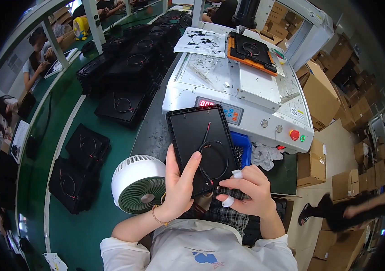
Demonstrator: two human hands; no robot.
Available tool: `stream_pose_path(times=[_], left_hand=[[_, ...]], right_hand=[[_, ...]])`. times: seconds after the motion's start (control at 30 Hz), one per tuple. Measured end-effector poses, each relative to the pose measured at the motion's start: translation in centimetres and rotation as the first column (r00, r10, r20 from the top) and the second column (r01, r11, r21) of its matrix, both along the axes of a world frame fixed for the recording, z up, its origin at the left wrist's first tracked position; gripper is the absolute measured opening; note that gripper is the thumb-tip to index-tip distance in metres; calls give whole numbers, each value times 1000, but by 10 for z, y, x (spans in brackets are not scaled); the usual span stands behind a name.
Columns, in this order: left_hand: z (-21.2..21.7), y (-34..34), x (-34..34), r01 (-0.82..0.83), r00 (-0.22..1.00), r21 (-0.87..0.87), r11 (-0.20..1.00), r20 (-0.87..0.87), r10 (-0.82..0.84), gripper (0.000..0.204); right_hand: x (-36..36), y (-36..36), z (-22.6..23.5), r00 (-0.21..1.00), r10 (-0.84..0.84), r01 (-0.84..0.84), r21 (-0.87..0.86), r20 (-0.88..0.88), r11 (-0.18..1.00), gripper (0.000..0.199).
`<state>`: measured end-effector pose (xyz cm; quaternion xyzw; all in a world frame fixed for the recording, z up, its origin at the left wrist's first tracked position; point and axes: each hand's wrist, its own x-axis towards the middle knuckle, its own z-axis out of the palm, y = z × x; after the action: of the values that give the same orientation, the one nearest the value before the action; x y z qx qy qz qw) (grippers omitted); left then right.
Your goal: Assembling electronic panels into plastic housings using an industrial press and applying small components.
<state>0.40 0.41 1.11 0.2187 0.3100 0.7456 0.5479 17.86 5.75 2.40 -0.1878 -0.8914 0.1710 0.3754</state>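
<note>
My left hand point(181, 180) grips a black rectangular plastic cover point(192, 135) by its left side, thumb across the inner face. The cover is tilted up, and a black cable point(227, 158) with red ends lies looped on it. At the cover's lower right corner is my right hand point(251, 189), its fingers bent in a pinch; a tiny dark item seems to be between the tips, too small to name. White wraps cover two of its digits. Just left of my left forearm stands a white fan point(139, 183). Behind the cover, a blue bin point(245, 147) holds small metal parts.
A white machine point(255, 113) with a control panel and red button point(294, 135) stands ahead, an orange fixture point(251, 54) bearing another black cover. Stacked black covers point(122, 106) fill the green bench point(84, 217) at left. Cardboard boxes point(319, 95) and a walking person are right; other people sit far left.
</note>
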Motion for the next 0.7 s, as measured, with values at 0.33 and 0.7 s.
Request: stream_pose_path(times=[0.33, 0.7], left_hand=[[-1, 2, 0, 4, 1000, 5, 1000, -12, -4, 37], [-7, 1, 2, 7, 999, 17, 1000, -51, -6, 39]], right_hand=[[0, 5, -2, 997, 72, -72, -14, 28, 997, 25], [-1, 9, -1, 989, 137, -134, -69, 45, 989, 26]])
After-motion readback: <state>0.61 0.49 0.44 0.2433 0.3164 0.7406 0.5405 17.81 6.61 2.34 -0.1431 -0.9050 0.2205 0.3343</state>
